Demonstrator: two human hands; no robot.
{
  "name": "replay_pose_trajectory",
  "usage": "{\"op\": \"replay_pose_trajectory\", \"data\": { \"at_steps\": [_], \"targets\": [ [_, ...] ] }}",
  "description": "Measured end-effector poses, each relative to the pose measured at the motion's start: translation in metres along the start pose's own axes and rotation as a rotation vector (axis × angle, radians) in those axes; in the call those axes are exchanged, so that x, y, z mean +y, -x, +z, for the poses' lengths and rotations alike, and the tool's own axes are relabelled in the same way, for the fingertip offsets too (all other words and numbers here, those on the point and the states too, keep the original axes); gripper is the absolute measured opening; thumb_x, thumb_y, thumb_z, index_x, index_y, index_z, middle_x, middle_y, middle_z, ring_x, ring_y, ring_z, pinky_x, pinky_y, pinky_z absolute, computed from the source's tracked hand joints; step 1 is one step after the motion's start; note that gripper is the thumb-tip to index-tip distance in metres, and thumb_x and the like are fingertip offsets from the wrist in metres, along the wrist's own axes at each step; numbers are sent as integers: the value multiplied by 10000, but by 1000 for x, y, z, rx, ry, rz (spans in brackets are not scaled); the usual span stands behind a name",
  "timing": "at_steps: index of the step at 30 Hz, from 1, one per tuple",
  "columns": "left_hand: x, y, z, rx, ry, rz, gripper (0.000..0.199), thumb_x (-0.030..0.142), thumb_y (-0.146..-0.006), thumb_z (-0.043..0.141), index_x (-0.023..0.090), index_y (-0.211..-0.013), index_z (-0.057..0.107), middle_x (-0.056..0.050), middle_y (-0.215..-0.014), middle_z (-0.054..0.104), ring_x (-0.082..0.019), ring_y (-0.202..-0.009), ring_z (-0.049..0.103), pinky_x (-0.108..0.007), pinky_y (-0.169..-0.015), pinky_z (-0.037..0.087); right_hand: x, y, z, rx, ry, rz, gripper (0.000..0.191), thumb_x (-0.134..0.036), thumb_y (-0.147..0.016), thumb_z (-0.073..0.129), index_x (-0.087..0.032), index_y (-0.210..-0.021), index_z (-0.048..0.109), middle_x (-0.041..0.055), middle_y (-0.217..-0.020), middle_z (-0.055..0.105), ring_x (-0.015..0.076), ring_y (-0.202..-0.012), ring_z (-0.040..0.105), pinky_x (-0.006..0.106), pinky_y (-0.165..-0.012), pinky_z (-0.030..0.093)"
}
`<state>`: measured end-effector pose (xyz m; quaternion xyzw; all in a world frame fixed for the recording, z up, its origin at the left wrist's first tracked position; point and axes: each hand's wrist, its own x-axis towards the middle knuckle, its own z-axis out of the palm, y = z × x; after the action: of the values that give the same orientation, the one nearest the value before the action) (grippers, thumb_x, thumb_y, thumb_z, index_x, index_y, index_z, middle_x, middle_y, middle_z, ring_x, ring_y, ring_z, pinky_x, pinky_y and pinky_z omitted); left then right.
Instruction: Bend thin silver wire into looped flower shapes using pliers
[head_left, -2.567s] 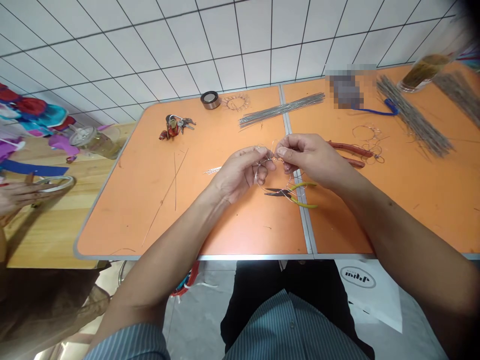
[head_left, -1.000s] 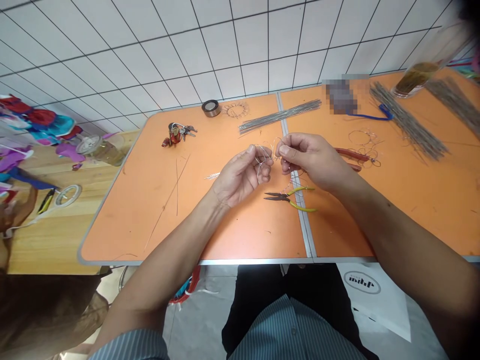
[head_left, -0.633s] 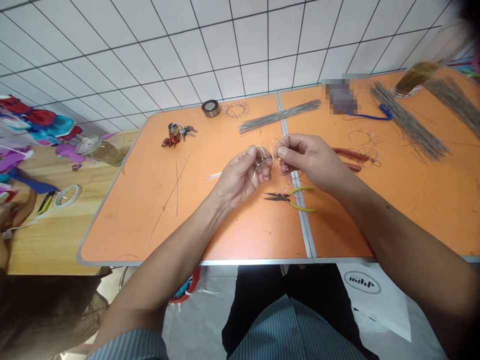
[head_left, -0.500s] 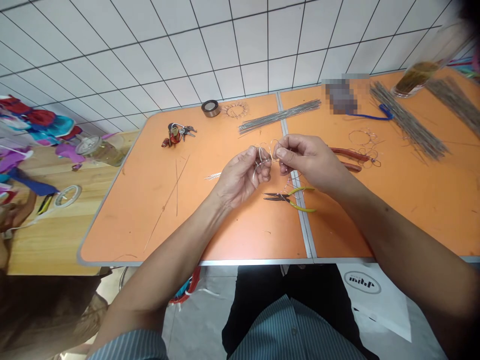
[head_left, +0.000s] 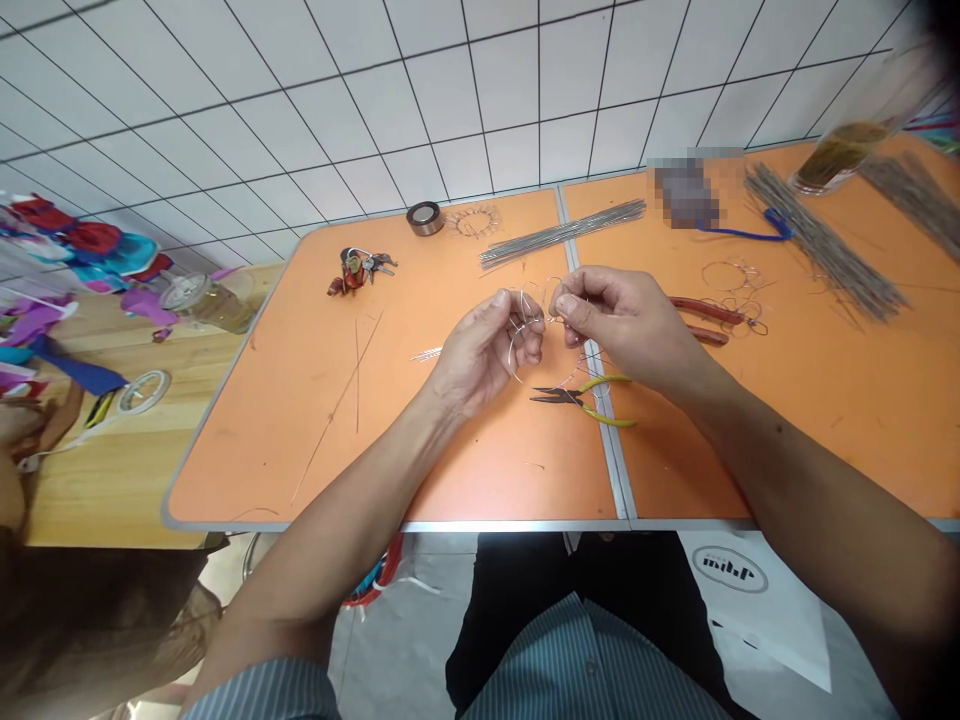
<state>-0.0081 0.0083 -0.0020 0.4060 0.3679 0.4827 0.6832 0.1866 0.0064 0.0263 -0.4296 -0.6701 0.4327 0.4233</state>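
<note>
Orange worktop (head_left: 491,480) with a metal seam, backed by a white tiled wall (head_left: 510,95) at twelve o'clock in the head view, counting the clock from the hands. At the centre of that dial, bent wire (head_left: 533,319) raised over the worktop: pinched in the grip of the left hand (head_left: 484,355), and again between thumb and forefinger of the right hand (head_left: 619,315). Compared with half a second ago, only slightly altered, with the loose curve below the left hand now hanging a little lower; probably a small adjustment of the wire, without letting go. Toward nine, white ring (head_left: 129,405) now lying on the neighbouring table, no longer in a co-worker's hand as in the earliest view. At five, yellow-handled pliers (head_left: 574,396) across the seam; at three, red-handled pliers (head_left: 709,309). As for writing, black lettering in an oval on a white bag or sheet (head_left: 780,620) between four and five o'clock, too stylised for a sure reading. No legible brand on the tape roll (head_left: 424,219) at ten.
</note>
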Motion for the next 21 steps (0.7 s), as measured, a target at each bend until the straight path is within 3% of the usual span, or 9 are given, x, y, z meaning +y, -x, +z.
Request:
{"op": "replay_pose_trajectory", "data": {
  "at_steps": [8, 15, 21],
  "targets": [
    [-1, 1, -5, -18, -40, 48, 387, 588, -939, 815, 208, -967, 742, -24, -866, 723, -105, -652, 637, -236, -623, 552, -3, 0, 0, 3, 16, 15, 184, -206, -1007, 684, -233, -826, 678, 2, -729, 646, 177, -702, 601, 332, -695, 493],
    [-4, 3, -4, -45, -104, 139, 435, 546, -762, 962, 210, -920, 736, -2, -858, 724, -93, -654, 611, -238, -643, 518, 0, 1, 2, 26, 69, -2, 168, -259, -1000, 739, -221, -843, 692, 8, -765, 661, 183, -726, 610, 341, -707, 459],
    [-4, 5, -2, -23, -161, 169, 325, 453, -813, 923, 195, -843, 728, -1, -785, 719, -88, -605, 589, -232, -604, 480, 3, 1, 3, 50, 151, -55, 154, -246, -988, 733, -220, -840, 702, 34, -832, 681, 206, -805, 616, 353, -736, 445]
  ]
}}
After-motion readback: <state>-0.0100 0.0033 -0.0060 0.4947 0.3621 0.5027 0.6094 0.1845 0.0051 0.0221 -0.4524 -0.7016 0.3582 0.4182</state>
